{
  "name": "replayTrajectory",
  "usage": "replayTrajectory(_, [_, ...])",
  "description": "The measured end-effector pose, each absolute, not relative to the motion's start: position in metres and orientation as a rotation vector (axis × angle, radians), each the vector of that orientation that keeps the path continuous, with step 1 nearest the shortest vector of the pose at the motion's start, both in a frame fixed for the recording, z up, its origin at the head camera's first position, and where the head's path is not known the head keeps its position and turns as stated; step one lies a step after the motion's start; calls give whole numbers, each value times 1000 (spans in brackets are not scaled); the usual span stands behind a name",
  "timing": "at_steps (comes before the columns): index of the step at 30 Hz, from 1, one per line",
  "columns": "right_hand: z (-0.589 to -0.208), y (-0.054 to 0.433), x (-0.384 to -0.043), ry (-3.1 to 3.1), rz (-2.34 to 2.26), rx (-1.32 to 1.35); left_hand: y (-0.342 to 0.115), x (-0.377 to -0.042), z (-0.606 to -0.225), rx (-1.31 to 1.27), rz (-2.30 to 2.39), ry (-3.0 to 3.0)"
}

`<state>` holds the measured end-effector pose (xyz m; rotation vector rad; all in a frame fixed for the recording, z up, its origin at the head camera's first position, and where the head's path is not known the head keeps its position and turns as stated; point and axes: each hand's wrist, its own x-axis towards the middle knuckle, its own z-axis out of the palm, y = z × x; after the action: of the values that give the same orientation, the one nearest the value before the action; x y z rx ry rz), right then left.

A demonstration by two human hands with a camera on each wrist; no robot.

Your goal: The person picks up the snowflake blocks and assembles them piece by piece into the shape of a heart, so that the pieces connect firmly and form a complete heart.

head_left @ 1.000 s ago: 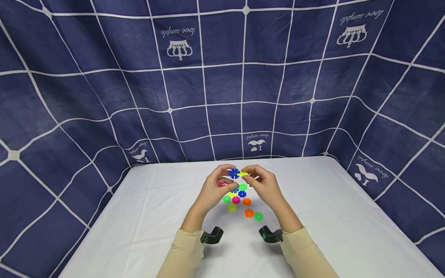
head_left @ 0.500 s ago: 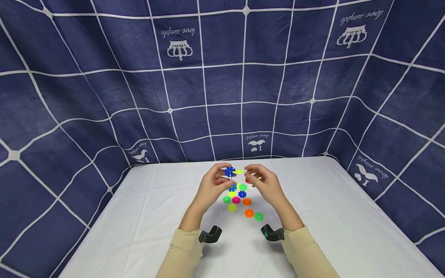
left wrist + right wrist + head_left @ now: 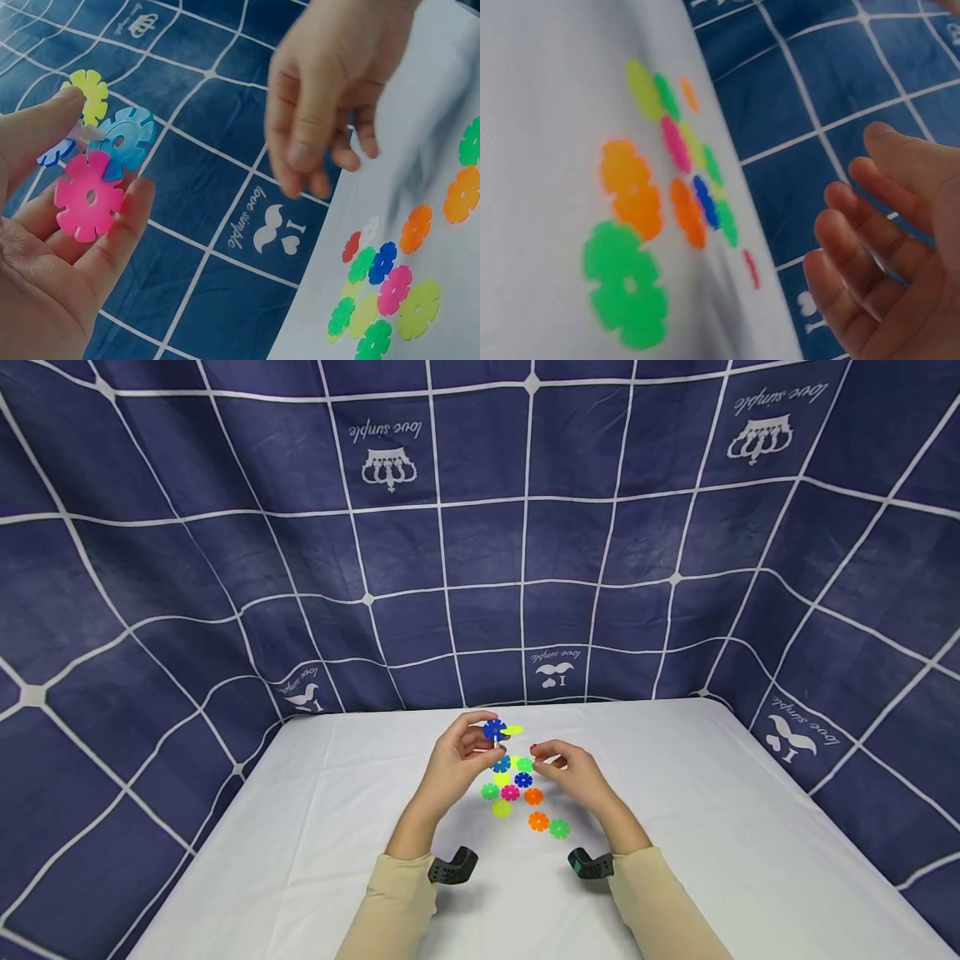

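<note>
Joined discs (image 3: 101, 166) sit pinched in the left hand (image 3: 452, 760). The right hand (image 3: 577, 774), at their head-view four o'clock, grasps nothing.

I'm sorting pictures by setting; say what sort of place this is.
Probably a curtained tabletop workspace: white cloth-covered table, navy fabric hangings with white grid lines, and multicoloured notched plastic discs.

Bright head view, soft shadows on the white table (image 3: 337, 827); 2 dimmer wrist views, the right blurred (discs (image 3: 615, 262) smeared).

Joined pink, blue, white and yellow notched discs (image 3: 96, 165) sit in left-hand fingers (image 3: 133, 221).
</note>
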<state>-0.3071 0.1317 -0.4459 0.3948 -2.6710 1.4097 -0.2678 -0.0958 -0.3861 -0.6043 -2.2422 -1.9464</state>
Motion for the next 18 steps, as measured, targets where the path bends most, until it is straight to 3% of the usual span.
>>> replayTrajectory(18, [-484,132,-314,-2916,1247,379,-96,-268,-386,-589,-1988,-2222])
